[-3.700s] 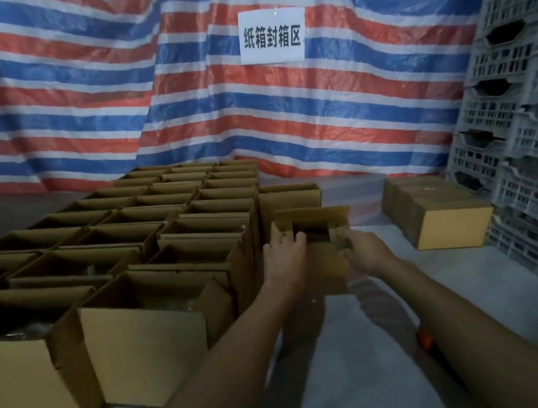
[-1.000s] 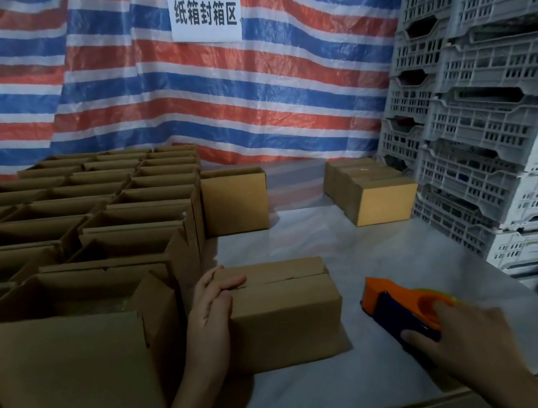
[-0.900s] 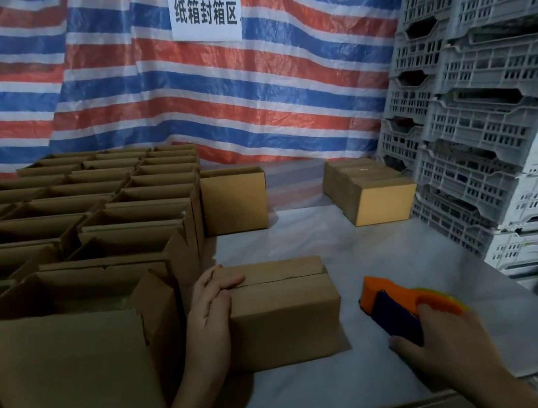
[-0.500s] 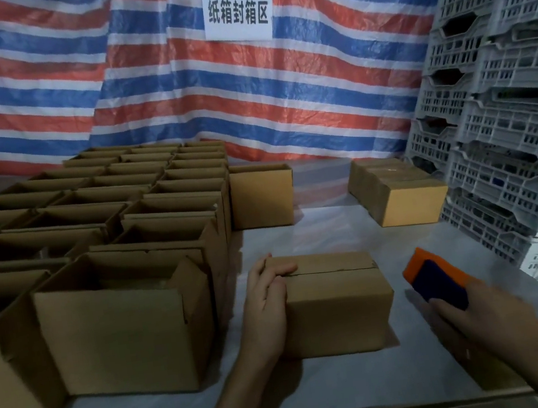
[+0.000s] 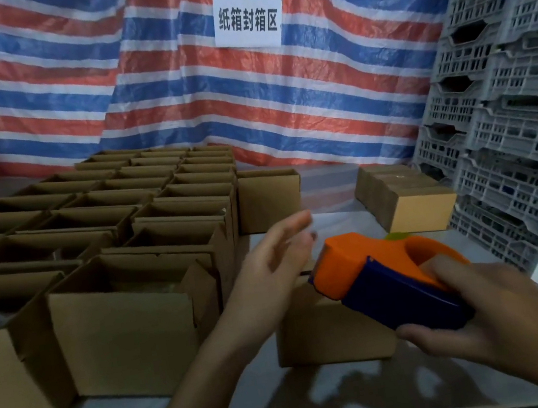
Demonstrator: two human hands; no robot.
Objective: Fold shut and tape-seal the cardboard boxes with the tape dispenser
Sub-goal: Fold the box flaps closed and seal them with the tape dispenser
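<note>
A small cardboard box [image 5: 330, 333] with its flaps folded down stands on the table in front of me. My right hand [image 5: 498, 320] grips the orange and blue tape dispenser [image 5: 384, 274] and holds it in the air over the box's right part. My left hand [image 5: 276, 265] hovers just left of the dispenser's front end with its fingers stretched out, holding nothing. It hides the box's top left corner. Whether the dispenser touches the box top I cannot tell.
Several open cardboard boxes [image 5: 122, 328] stand in rows on the left. One box [image 5: 270, 200] stands apart behind, and closed boxes [image 5: 405, 202] lie at the back right. Grey plastic crates [image 5: 505, 101] are stacked along the right. A striped tarp [image 5: 174, 78] hangs behind the grey table [image 5: 247, 400].
My right hand has lifted the tape dispenser off the table and brought it over the box. My left hand has left the box's left side and risen, fingers spread.
</note>
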